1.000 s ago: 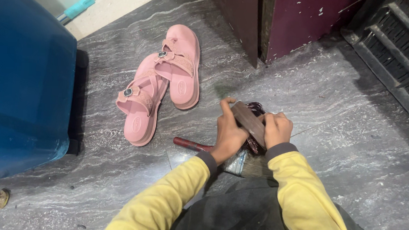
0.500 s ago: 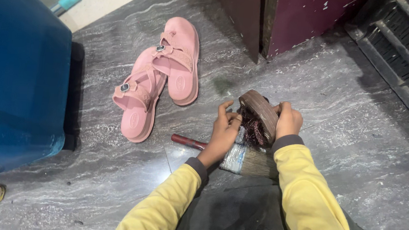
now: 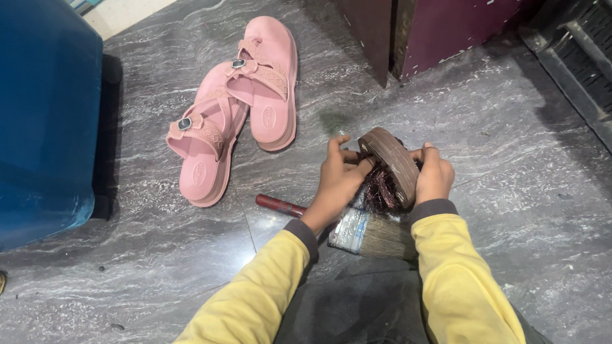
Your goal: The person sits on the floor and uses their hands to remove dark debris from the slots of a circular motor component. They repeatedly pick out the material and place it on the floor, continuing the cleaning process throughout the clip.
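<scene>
**Both hands grip a brown sandal at centre frame**

Both hands are closed on a dark brown sandal (image 3: 388,170) held on edge just right of the frame's centre. The left hand (image 3: 337,180) clasps its near side with the fingers curled over the sole's rim, and the right hand (image 3: 434,176) grips the far side; dark straps hang beneath the sole between the hands. Yellow sleeves run down to the lower edge. Just below the hands, a wide paintbrush (image 3: 359,231) with a red handle lies on the grey marbled floor (image 3: 521,211). Toward the upper left, a pair of pink sandals (image 3: 242,109) lies overlapping. A blue container (image 3: 23,113) fills the left edge, and a maroon cabinet (image 3: 434,22) stands at the top.
</scene>
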